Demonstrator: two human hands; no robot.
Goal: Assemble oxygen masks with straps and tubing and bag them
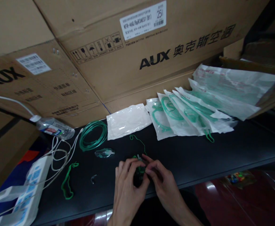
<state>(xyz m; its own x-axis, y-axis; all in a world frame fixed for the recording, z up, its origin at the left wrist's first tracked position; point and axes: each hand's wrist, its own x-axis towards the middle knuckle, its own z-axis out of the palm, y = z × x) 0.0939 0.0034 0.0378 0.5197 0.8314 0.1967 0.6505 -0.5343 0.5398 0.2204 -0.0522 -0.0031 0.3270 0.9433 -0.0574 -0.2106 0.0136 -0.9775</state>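
Near the front of the dark tabletop, my left hand [127, 185] curls its fingers and thumb around a small green piece with a clear stub [140, 169]. My right hand [164, 181] pinches the same piece from the other side, with thumb and fingertips together. Fingers hide most of it, so its exact kind is unclear. A thin green cord [141, 142] runs from behind the fingertips away over the table. To the left lie a clear plastic reservoir-like piece [105, 153], a tiny clear fitting [93, 179] and a green elastic strap [67, 183].
A coil of green tubing [93, 135] lies beside a white pouch [129, 121]. Several clear-fronted pouches [186, 116] with green tubing lean to the right. At left are a plastic bottle [55, 127], white cables and a power strip [32, 185]. Cardboard boxes [128, 69] stand behind.
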